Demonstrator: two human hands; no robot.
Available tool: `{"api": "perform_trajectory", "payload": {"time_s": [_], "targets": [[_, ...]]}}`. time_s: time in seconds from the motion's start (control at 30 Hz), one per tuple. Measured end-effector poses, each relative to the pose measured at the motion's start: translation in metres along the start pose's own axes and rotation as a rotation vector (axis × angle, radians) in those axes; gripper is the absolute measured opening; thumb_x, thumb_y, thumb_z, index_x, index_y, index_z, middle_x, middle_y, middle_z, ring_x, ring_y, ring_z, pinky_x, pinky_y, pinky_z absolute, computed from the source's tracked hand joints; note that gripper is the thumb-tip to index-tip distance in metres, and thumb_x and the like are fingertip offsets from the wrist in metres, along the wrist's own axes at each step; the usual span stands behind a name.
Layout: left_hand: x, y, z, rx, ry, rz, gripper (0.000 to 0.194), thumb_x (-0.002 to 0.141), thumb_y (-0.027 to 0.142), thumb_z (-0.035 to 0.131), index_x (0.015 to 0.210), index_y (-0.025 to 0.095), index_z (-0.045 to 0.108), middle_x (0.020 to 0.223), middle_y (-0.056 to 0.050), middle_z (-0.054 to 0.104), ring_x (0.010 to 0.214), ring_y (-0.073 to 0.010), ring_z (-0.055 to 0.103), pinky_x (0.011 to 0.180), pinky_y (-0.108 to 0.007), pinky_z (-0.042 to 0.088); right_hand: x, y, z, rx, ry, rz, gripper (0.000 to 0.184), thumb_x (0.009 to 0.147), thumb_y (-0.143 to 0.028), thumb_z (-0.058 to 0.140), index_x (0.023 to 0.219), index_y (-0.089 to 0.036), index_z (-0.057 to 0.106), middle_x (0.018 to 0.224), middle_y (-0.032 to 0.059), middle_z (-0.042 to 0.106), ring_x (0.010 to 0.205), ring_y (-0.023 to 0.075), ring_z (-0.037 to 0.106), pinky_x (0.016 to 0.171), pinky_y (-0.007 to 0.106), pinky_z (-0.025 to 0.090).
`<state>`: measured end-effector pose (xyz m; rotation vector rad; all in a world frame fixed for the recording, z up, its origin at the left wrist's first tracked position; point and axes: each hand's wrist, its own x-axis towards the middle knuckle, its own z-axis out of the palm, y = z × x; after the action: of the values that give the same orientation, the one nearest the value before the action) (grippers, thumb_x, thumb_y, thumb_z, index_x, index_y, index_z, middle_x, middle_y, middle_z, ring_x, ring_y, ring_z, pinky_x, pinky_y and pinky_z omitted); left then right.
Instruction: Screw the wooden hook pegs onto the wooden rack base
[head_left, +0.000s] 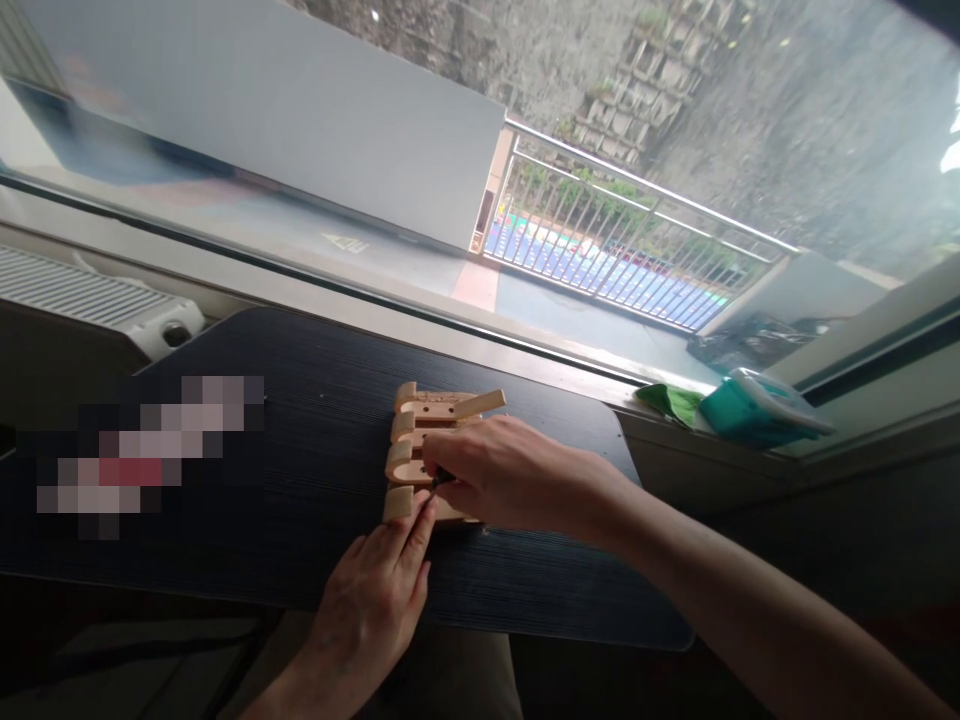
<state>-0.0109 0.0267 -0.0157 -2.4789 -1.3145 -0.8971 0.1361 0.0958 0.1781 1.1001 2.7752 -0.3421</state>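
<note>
A pale wooden rack with several curved ends and small dark holes lies on the dark tabletop. A loose-looking wooden strip rests at a slant across its far side. My right hand is closed over the rack, gripping a small dark tool that points down toward the near side; most of it is hidden by the fingers. At the rack's near edge, my left hand presses its fingertips on the wood and holds it, close to the tool's tip.
A pixelated patch covers something on the table's left. Behind the table runs a large window with a sill. A white radiator stands at left. On the right sill are a green cloth and a teal container.
</note>
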Motion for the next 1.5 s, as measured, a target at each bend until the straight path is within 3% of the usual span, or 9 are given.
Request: {"api": "perform_trajectory", "payload": {"time_s": [0.17, 0.33, 0.43, 0.63, 0.77, 0.97, 1.23, 1.4, 1.5], "targets": [[0.002, -0.001, 0.0, -0.013, -0.004, -0.003, 0.045, 0.09, 0.013, 0.044, 0.135, 0.01, 0.044, 0.127, -0.014, 0.061, 0.094, -0.0207, 0.065, 0.078, -0.033, 0.053, 0.0, 0.0, -0.006, -0.031, -0.01, 0.054, 0.019, 0.084, -0.011, 0.055, 0.102, -0.015, 0.061, 0.092, 0.0042, 0.066, 0.078, 0.0165, 0.061, 0.056, 0.026, 0.031], [0.004, 0.0, 0.001, -0.011, 0.027, 0.0, 0.038, 0.089, 0.014, 0.044, 0.127, 0.009, 0.051, 0.119, -0.015, 0.064, 0.088, -0.0214, 0.066, 0.072, -0.033, 0.054, -0.004, -0.001, -0.009, -0.107, -0.015, -0.091, 0.015, 0.089, -0.006, 0.05, 0.083, -0.014, 0.061, 0.087, 0.0037, 0.065, 0.08, 0.0152, 0.06, 0.064, 0.027, 0.034], [0.004, 0.0, 0.0, -0.024, 0.021, 0.002, 0.037, 0.089, 0.014, 0.045, 0.125, 0.009, 0.051, 0.117, -0.015, 0.064, 0.09, -0.0224, 0.065, 0.073, -0.034, 0.055, -0.004, 0.002, -0.007, -0.046, -0.015, -0.134, 0.013, 0.09, -0.007, 0.051, 0.085, -0.014, 0.061, 0.09, 0.0055, 0.066, 0.087, 0.0152, 0.06, 0.069, 0.026, 0.037], [0.003, 0.0, 0.0, -0.01, 0.025, 0.01, 0.035, 0.09, 0.015, 0.045, 0.124, 0.01, 0.052, 0.111, -0.015, 0.065, 0.085, -0.0221, 0.065, 0.071, -0.034, 0.054, 0.004, -0.004, -0.006, -0.079, -0.049, -0.047, 0.012, 0.086, -0.01, 0.053, 0.08, -0.014, 0.062, 0.079, 0.0038, 0.065, 0.07, 0.0145, 0.058, 0.055, 0.026, 0.032], [0.002, 0.0, 0.0, 0.008, 0.027, -0.003, 0.034, 0.089, 0.015, 0.045, 0.122, 0.011, 0.053, 0.105, -0.014, 0.067, 0.08, -0.0218, 0.065, 0.069, -0.034, 0.054, 0.009, -0.013, -0.013, -0.145, -0.064, 0.022, 0.013, 0.087, -0.011, 0.051, 0.083, -0.014, 0.063, 0.084, 0.0063, 0.064, 0.074, 0.016, 0.059, 0.059, 0.026, 0.035], [0.004, 0.001, -0.001, -0.007, 0.011, -0.004, 0.037, 0.089, 0.015, 0.046, 0.125, 0.011, 0.051, 0.115, -0.015, 0.065, 0.089, -0.0227, 0.066, 0.073, -0.034, 0.054, 0.004, -0.01, -0.023, -0.094, -0.079, -0.068, 0.013, 0.087, -0.007, 0.054, 0.084, -0.014, 0.065, 0.085, 0.0069, 0.065, 0.076, 0.0148, 0.057, 0.068, 0.026, 0.039], [0.003, 0.001, -0.001, -0.022, -0.006, -0.003, 0.044, 0.088, 0.015, 0.049, 0.132, 0.011, 0.046, 0.121, -0.017, 0.062, 0.09, -0.0244, 0.066, 0.073, -0.036, 0.054, 0.006, -0.004, -0.017, -0.071, -0.096, -0.008, 0.019, 0.092, -0.016, 0.048, 0.085, -0.013, 0.065, 0.08, 0.0048, 0.064, 0.067, 0.0123, 0.051, 0.056, 0.027, 0.028], [-0.007, -0.003, -0.008, -0.173, 0.01, 0.017, 0.041, 0.09, 0.015, 0.047, 0.131, 0.015, 0.048, 0.124, -0.013, 0.058, 0.099, -0.0215, 0.063, 0.084, -0.032, 0.052, 0.01, -0.008, -0.011, -0.061, -0.072, 0.025, 0.018, 0.093, -0.02, 0.047, 0.092, -0.015, 0.064, 0.078, 0.004, 0.063, 0.064, 0.0128, 0.051, 0.054, 0.026, 0.026], [-0.014, -0.012, -0.017, -0.314, 0.048, -0.021, 0.031, 0.089, 0.012, 0.05, 0.119, 0.018, 0.054, 0.119, -0.009, 0.057, 0.103, -0.018, 0.06, 0.092, -0.028, 0.048, 0.009, -0.008, -0.004, -0.046, -0.031, 0.001, 0.018, 0.094, -0.023, 0.045, 0.097, -0.017, 0.062, 0.081, 0.0045, 0.064, 0.065, 0.0135, 0.052, 0.054, 0.026, 0.026]]}}
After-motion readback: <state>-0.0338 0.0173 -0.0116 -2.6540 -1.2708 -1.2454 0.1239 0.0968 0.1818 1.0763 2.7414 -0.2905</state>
